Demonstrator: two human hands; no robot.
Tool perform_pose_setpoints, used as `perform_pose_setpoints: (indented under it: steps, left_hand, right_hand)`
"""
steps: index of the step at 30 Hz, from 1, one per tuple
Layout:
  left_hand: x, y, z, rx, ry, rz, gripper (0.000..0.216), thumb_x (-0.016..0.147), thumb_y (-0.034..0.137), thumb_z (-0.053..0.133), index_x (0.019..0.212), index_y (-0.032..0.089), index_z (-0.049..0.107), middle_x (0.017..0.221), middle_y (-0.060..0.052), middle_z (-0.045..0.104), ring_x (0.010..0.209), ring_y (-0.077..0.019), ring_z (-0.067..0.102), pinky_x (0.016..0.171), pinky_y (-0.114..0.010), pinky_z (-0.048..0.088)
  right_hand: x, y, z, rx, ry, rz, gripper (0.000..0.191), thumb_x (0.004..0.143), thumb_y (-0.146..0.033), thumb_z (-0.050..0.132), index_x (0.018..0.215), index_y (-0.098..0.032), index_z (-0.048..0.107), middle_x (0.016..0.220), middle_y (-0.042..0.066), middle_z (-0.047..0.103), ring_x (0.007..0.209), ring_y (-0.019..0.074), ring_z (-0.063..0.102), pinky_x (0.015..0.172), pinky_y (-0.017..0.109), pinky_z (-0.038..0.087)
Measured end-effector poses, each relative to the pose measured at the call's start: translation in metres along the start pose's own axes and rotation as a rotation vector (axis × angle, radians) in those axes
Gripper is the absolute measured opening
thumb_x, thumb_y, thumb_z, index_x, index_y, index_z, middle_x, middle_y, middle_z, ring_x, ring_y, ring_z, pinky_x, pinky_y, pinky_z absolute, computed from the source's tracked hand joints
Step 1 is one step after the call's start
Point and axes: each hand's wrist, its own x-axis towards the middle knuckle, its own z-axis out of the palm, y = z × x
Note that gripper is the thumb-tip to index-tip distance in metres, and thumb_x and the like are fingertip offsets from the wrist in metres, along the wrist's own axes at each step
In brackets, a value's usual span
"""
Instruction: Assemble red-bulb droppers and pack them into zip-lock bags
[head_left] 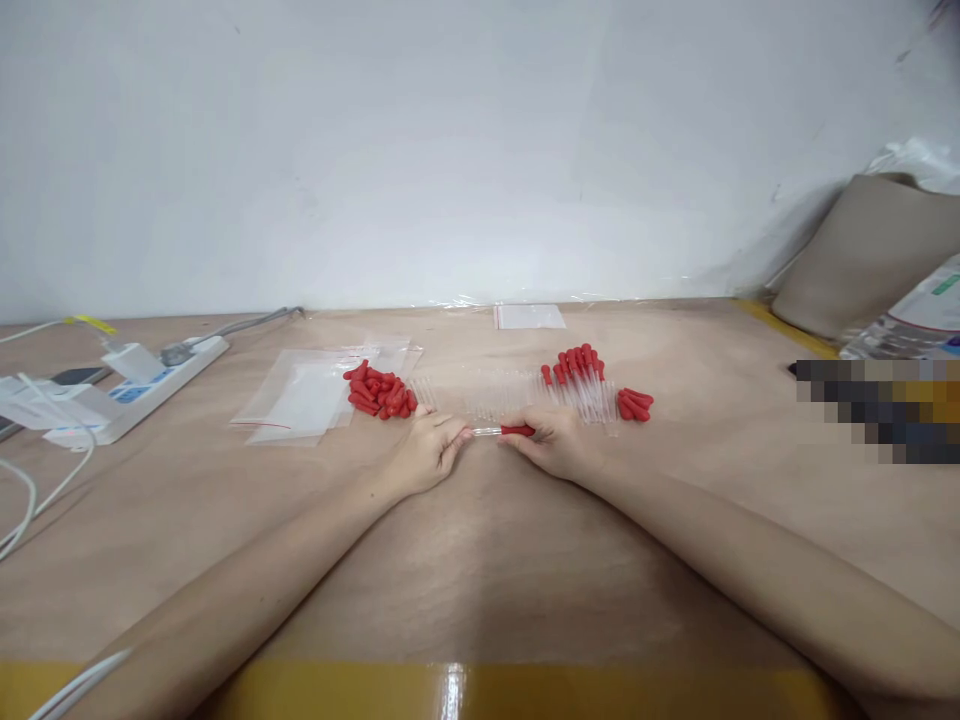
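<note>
My left hand (pixel 427 452) pinches the clear glass end of a dropper (pixel 501 431) and my right hand (pixel 553 440) pinches its red rubber bulb; both hands rest on the wooden table (pixel 480 560). Just behind them lies a row of bare clear glass tubes (pixel 487 392). A heap of loose red bulbs (pixel 379 392) sits behind my left hand. Behind my right hand lie assembled droppers with red bulbs (pixel 581 380) and a few more red bulbs (pixel 634 404).
Clear zip bags (pixel 307 395) lie left of the red heap, another small bag (pixel 529 316) near the wall. A white power strip (pixel 127 395) with cables is at far left. A brown bag (pixel 862 255) and plastic-wrapped items (pixel 915 315) stand at far right.
</note>
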Motion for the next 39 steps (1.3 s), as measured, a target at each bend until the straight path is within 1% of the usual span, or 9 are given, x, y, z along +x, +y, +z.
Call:
perform_pose_setpoints:
  steps: [8, 11, 16, 18, 21, 27, 30, 34, 39]
  left_hand:
    - [0.001, -0.003, -0.001, -0.027, -0.006, -0.077, 0.032, 0.091, 0.025, 0.030, 0.068, 0.016, 0.050, 0.059, 0.001, 0.054, 0.058, -0.0121, 0.047, 0.067, -0.031, 0.029]
    - [0.001, -0.002, -0.005, -0.045, 0.053, -0.124, 0.028, 0.091, 0.027, 0.031, 0.084, 0.017, 0.057, 0.072, -0.001, 0.060, 0.070, -0.0138, 0.051, 0.073, -0.032, 0.029]
    - [-0.001, -0.004, -0.011, -0.007, 0.212, -0.292, 0.026, 0.090, 0.028, 0.034, 0.103, 0.019, 0.055, 0.094, -0.005, 0.062, 0.087, -0.0172, 0.050, 0.079, -0.035, 0.028]
    - [-0.001, -0.007, -0.010, 0.050, 0.248, -0.338, 0.023, 0.089, 0.029, 0.038, 0.095, 0.020, 0.059, 0.091, -0.004, 0.062, 0.087, -0.0182, 0.049, 0.078, -0.036, 0.027]
    - [-0.002, -0.010, -0.008, 0.147, 0.277, -0.358, 0.019, 0.085, 0.030, 0.045, 0.085, 0.022, 0.062, 0.089, -0.005, 0.061, 0.088, -0.0203, 0.048, 0.078, -0.038, 0.025]
    - [-0.003, -0.009, -0.006, 0.360, 0.269, -0.463, 0.020, 0.075, 0.039, 0.055, 0.082, 0.021, 0.059, 0.090, -0.008, 0.057, 0.089, -0.0260, 0.045, 0.078, -0.042, 0.024]
    - [-0.003, -0.008, -0.006, 0.416, 0.250, -0.500, 0.028, 0.072, 0.045, 0.056, 0.085, 0.020, 0.057, 0.092, -0.010, 0.054, 0.090, -0.0281, 0.042, 0.076, -0.042, 0.025]
    - [-0.003, -0.007, -0.007, 0.440, 0.233, -0.507, 0.030, 0.073, 0.046, 0.055, 0.085, 0.019, 0.056, 0.093, -0.011, 0.052, 0.091, -0.0288, 0.041, 0.075, -0.043, 0.024]
    - [-0.001, -0.005, -0.006, 0.471, 0.216, -0.504, 0.027, 0.073, 0.043, 0.054, 0.084, 0.019, 0.057, 0.095, -0.011, 0.051, 0.093, -0.0292, 0.040, 0.077, -0.044, 0.025]
  right_hand:
    - [0.008, 0.001, 0.004, 0.152, -0.001, 0.022, 0.011, 0.076, -0.029, 0.060, 0.080, -0.021, 0.066, 0.076, 0.001, 0.067, 0.068, 0.0129, 0.061, 0.064, 0.025, 0.048]
    - [0.014, -0.002, -0.001, 0.283, 0.045, 0.107, 0.017, 0.077, -0.035, 0.058, 0.086, -0.021, 0.064, 0.079, 0.003, 0.066, 0.072, 0.0138, 0.060, 0.066, 0.027, 0.048]
    - [0.043, 0.005, -0.048, 0.460, 0.183, 0.362, 0.035, 0.073, -0.050, 0.057, 0.087, -0.019, 0.051, 0.064, -0.001, 0.058, 0.052, 0.0091, 0.053, 0.048, 0.021, 0.043]
    - [0.059, 0.013, -0.075, 0.380, 0.201, 0.443, 0.034, 0.072, -0.051, 0.057, 0.080, -0.018, 0.052, 0.061, -0.001, 0.057, 0.048, 0.0072, 0.049, 0.045, 0.020, 0.040]
    - [0.077, 0.026, -0.099, 0.101, 0.063, 0.607, 0.030, 0.068, -0.046, 0.063, 0.069, -0.016, 0.058, 0.059, 0.002, 0.059, 0.047, 0.0081, 0.048, 0.044, 0.021, 0.038]
    - [0.085, 0.049, -0.070, -0.413, -0.235, 0.690, 0.021, 0.066, -0.037, 0.064, 0.060, -0.017, 0.065, 0.059, 0.004, 0.063, 0.052, 0.0143, 0.055, 0.050, 0.025, 0.041]
    - [0.082, 0.056, -0.056, -0.559, -0.220, 0.648, 0.025, 0.066, -0.037, 0.063, 0.077, -0.015, 0.068, 0.072, 0.009, 0.066, 0.068, 0.0197, 0.060, 0.058, 0.027, 0.043]
    - [0.072, 0.057, -0.071, -0.580, -0.130, 0.613, 0.039, 0.072, -0.039, 0.055, 0.101, -0.014, 0.062, 0.088, 0.010, 0.066, 0.081, 0.0217, 0.059, 0.066, 0.030, 0.044]
    - [0.045, 0.060, -0.115, -0.612, -0.050, 0.675, 0.031, 0.072, -0.043, 0.053, 0.088, -0.019, 0.064, 0.082, 0.007, 0.064, 0.075, 0.0205, 0.058, 0.060, 0.029, 0.042]
